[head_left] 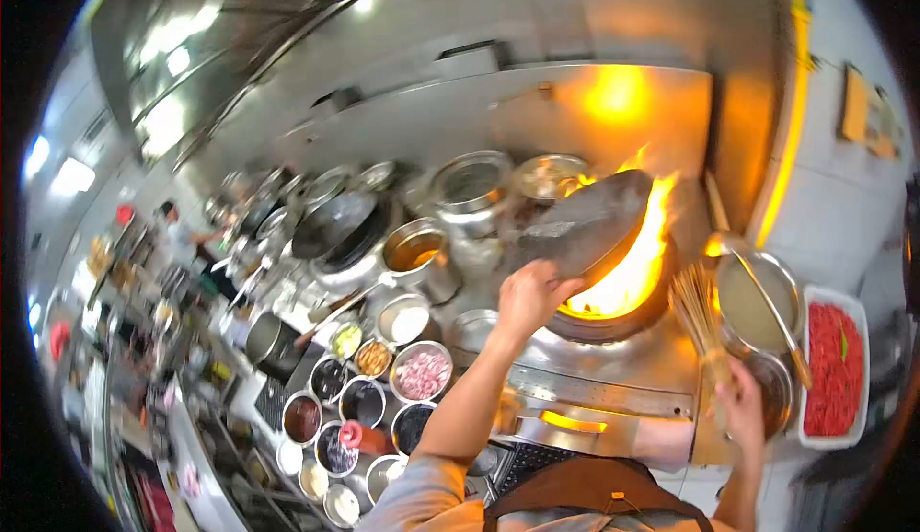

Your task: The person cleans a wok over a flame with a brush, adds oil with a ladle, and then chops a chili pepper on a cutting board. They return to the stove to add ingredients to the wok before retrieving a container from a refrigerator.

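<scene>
My left hand (pixel 529 297) grips the near rim of a dark wok (pixel 583 223), which is tipped up steeply on its side over the round burner (pixel 613 326). Tall orange flames (pixel 640 254) rise from the burner behind and under the wok. My right hand (pixel 740 407) holds a bamboo wok brush (pixel 698 316) upright by its handle, bristles fanned upward, to the right of the burner and apart from the wok.
Several small metal bowls of seasonings and chopped ingredients (pixel 422 371) stand at the left of the burner. Pots and lids (pixel 470 187) line the back. A strainer over a pot (pixel 757 307) and a white tray of red meat (pixel 834 369) sit at right. A person (pixel 177 235) works far left.
</scene>
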Motion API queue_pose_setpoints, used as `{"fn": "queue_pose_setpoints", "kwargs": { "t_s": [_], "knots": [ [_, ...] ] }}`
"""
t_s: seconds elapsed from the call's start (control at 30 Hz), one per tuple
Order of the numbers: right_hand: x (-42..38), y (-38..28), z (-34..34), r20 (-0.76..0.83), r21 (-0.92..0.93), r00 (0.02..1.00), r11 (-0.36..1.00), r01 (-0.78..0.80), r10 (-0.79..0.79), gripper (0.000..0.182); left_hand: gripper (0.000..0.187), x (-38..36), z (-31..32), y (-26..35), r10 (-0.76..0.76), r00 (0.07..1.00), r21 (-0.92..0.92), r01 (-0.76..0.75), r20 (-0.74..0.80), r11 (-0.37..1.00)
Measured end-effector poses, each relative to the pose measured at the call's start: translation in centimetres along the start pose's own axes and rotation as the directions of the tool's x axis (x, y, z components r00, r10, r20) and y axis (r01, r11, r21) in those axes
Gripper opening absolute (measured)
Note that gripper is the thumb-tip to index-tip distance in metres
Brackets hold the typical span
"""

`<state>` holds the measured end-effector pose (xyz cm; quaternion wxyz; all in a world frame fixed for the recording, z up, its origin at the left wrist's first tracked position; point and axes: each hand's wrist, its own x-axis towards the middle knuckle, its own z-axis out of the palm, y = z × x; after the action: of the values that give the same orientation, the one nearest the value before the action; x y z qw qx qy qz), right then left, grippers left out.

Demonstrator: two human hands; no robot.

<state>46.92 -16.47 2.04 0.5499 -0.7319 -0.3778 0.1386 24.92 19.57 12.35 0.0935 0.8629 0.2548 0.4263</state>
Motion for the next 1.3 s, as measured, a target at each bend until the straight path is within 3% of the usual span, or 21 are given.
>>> {"fn": "queue_pose_setpoints", "kwargs": {
  "t_s": [0.07,0.1,0.2,0.3,0.4,0.47,0.5,0.53,0.57,0.63,0.73,0.83,0.93,0.97,1.03,1.07,1.13,1.3],
  "knots": [
    [-0.6,0.8,2.8,0.019,-0.024,0.993,0.993,-0.117,0.117,0.053,0.040,1.9,-1.1,-1.4,-0.103,0.995,-0.031,0.102,-0.015,0.994],
    [-1.6,-3.2,4.3,0.103,0.131,0.896,0.887,-0.442,0.431,0.054,0.041,3.1,-2.0,-1.9,-0.194,0.981,-0.074,0.194,0.007,0.978],
    [-2.2,6.3,7.3,-0.071,-0.330,0.975,0.917,-0.222,0.211,0.055,0.044,7.4,-5.1,-3.6,-0.304,0.951,-0.174,0.292,-0.051,0.941],
    [-1.5,8.2,7.4,0.092,-0.660,0.978,0.747,-0.082,0.189,0.054,0.047,10.8,-6.7,-7.2,-0.382,0.918,-0.216,0.355,-0.103,0.910],
    [-0.7,10.1,7.1,0.166,-0.582,0.982,0.796,0.169,-0.087,0.052,0.047,11.0,-7.4,-7.3,-0.424,0.885,-0.375,0.334,-0.192,0.865],
    [-0.8,4.1,8.2,0.309,-0.370,0.949,0.927,0.057,0.065,0.050,0.046,10.1,-5.9,-7.2,-0.416,0.896,-0.380,0.335,-0.154,0.862],
    [-0.8,2.1,8.7,0.395,-0.270,0.909,0.963,-0.022,0.131,0.049,0.042,9.0,-5.3,-6.3,-0.390,0.911,-0.402,0.310,-0.135,0.862],
    [1.2,2.9,8.9,0.549,-0.571,0.825,0.780,0.256,0.131,0.046,0.038,7.3,-5.1,-4.8,-0.294,0.938,-0.316,0.227,-0.183,0.921],
    [1.1,3.7,9.7,0.604,-0.431,0.791,0.876,0.219,0.099,0.046,0.036,5.7,-4.2,-3.8,-0.289,0.943,-0.310,0.229,-0.163,0.923],
    [-0.9,-3.8,13.7,0.700,-0.125,0.714,0.987,0.098,0.018,0.049,0.033,2.3,-1.7,-2.0,-0.223,0.964,-0.161,0.199,-0.145,0.967],
    [-1.5,-6.1,18.4,0.873,0.005,0.486,0.998,0.065,-0.036,0.042,0.033,-3.9,2.2,-0.3,-0.038,0.999,-0.008,0.038,0.028,0.999],
    [-1.9,-5.7,22.0,0.962,-0.007,0.262,0.948,0.319,-0.081,0.038,0.029,-7.8,4.7,1.2,0.049,0.990,0.010,-0.050,0.134,0.999],
    [-2.5,-1.2,26.5,0.984,-0.089,-0.095,0.875,0.477,0.151,0.041,0.022,-9.9,6.8,2.0,0.133,0.979,0.044,-0.141,0.154,0.989],
    [-3.3,0.6,28.2,0.992,0.063,-0.127,0.882,0.466,-0.004,0.045,0.019,-10.2,8.3,1.8,0.155,0.976,0.072,-0.167,0.150,0.983],
    [-5.5,4.3,30.5,0.938,0.347,-0.165,0.839,0.419,-0.306,0.055,0.015,-10.3,10.7,1.3,0.175,0.973,0.119,-0.193,0.148,0.974],
    [-6.2,5.7,31.3,0.931,0.365,-0.147,0.828,0.425,-0.335,0.056,0.014,-10.3,11.9,1.2,0.171,0.974,0.137,-0.191,0.145,0.972],
    [-7.3,8.1,32.6,0.954,0.296,-0.099,0.836,0.463,-0.283,0.058,0.013,-10.0,13.1,1.4,0.124,0.976,0.161,-0.154,0.180,0.975],
    [-10.5,13.6,34.7,0.990,-0.115,0.128,0.844,0.523,0.055,0.063,0.025,-10.3,12.3,2.7,-0.094,0.960,0.163,0.051,0.264,0.985]
  ]
}}
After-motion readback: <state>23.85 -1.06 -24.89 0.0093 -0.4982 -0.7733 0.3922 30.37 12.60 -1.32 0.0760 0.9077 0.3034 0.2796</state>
